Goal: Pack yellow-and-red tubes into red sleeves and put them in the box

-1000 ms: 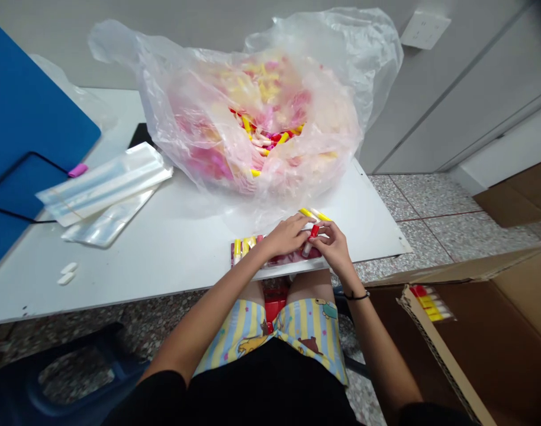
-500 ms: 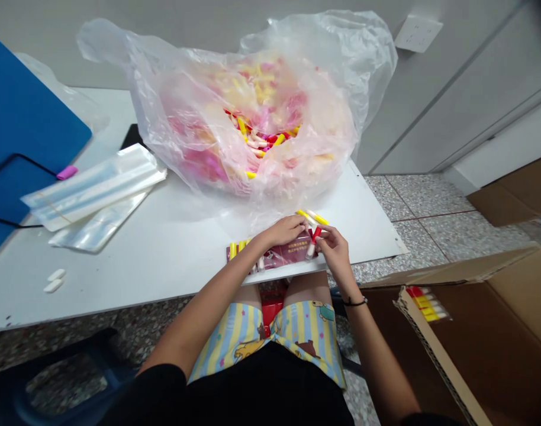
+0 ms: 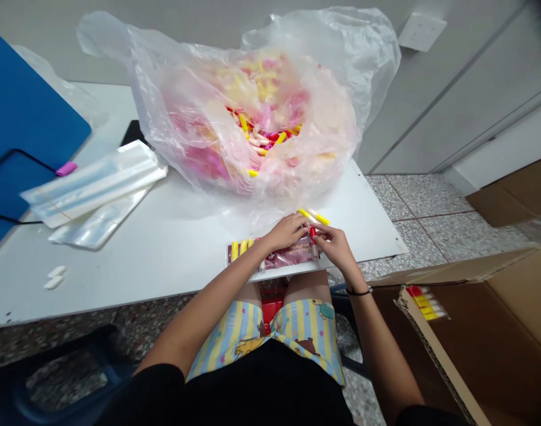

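At a white desk, a seated person works with both bare hands at the near edge, over a red printed packet whose left end carries a row of yellow-capped tubes. The left hand lies curved above the packet, its fingers close together and reaching toward two loose yellow-and-white tubes; whether they grip anything cannot be told. The right hand sits just beside it, its fingers pinching a slim red-capped tube upright against the packet's right end. A black band circles the right wrist.

Just beyond the hands, a large clear plastic bag slumps open on the desk, heaped with red, yellow and pale tubes seen through and above its folds. To the left lie flat clear plastic sleeves, a pink marker-like object on a blue folder, and two small white pieces. Below the desk's right corner, an open cardboard box holds a short row of red-and-yellow tubes against its flap, well apart from the hands. Striped shorts cover the person's lap beneath the desk's edge.
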Demonstrator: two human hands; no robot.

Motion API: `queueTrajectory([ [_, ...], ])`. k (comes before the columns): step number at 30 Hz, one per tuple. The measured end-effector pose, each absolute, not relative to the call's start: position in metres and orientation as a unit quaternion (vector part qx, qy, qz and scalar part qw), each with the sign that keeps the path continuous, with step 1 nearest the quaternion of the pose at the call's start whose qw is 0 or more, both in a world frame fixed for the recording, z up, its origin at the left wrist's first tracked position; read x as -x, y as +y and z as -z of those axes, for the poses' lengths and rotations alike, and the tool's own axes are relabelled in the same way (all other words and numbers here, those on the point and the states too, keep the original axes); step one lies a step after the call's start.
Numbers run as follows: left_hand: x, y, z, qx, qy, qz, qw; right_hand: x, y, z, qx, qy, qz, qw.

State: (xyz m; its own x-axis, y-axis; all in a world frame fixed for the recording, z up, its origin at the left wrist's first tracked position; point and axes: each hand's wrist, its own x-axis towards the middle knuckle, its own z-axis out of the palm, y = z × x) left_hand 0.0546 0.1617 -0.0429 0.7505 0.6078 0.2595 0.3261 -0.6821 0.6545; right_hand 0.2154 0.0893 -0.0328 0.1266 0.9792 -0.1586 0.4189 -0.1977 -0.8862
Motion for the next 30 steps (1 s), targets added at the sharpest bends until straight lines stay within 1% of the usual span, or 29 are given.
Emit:
queueTrajectory([
  [6, -0.053, 0.159, 0.039, -0.89, 0.272, -0.248, 0.268, -0.212, 0.087, 0.029, 0.694, -0.524, -0.359, 0.338],
  [11, -0.054, 0.157, 0.04, -0.899, 0.292, -0.236, 0.225, -0.213, 0.089, 0.022, 0.706, -0.561, -0.334, 0.277],
  [16, -0.054, 0.158, 0.044, -0.904, 0.29, -0.25, 0.19, -0.215, 0.086, 0.023, 0.688, -0.585, -0.345, 0.258],
  [19, -0.055, 0.158, 0.044, -0.913, 0.28, -0.251, 0.157, -0.213, 0.08, 0.03, 0.673, -0.632, -0.286, 0.257],
  [23, -0.057, 0.155, 0.042, -0.927, 0.288, -0.23, 0.071, -0.209, 0.075, 0.038, 0.671, -0.653, -0.224, 0.271],
  [26, -0.058, 0.153, 0.042, -0.933, 0.291, -0.21, 0.017, -0.208, 0.076, 0.043, 0.667, -0.654, -0.218, 0.284],
  [30, -0.059, 0.15, 0.042, -0.937, 0.286, -0.2, -0.019, -0.208, 0.078, 0.048, 0.674, -0.623, -0.242, 0.315],
])
